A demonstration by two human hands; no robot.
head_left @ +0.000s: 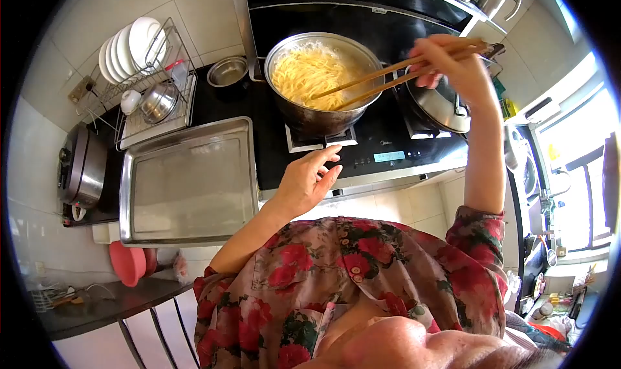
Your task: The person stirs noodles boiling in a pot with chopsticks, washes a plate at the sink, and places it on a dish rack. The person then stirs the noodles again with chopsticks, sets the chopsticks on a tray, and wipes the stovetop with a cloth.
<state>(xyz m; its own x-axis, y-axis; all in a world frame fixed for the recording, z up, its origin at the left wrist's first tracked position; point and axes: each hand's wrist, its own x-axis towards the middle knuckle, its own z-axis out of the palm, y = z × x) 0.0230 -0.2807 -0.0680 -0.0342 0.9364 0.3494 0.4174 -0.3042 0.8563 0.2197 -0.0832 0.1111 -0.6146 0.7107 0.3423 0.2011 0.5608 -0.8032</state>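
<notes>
Long wooden chopsticks (388,75) are gripped near their upper ends by my right hand (446,61). Their lower tips rest among yellow noodles (304,76) in a steel pot (299,118) on the left burner. Pale foam rings part of the pot's inside. My left hand (307,182) hovers in front of the stove's edge, below the pot, holding nothing, with its fingers loosely bent and apart. Under my right hand, a lidded wok (435,103) sits on the right burner.
A large metal tray (187,188) lies on the counter to the left. Behind it stand a dish rack (123,126) with white plates (145,42) and a small steel bowl (226,72). A rice cooker (84,168) is at far left, a red basin (127,263) below.
</notes>
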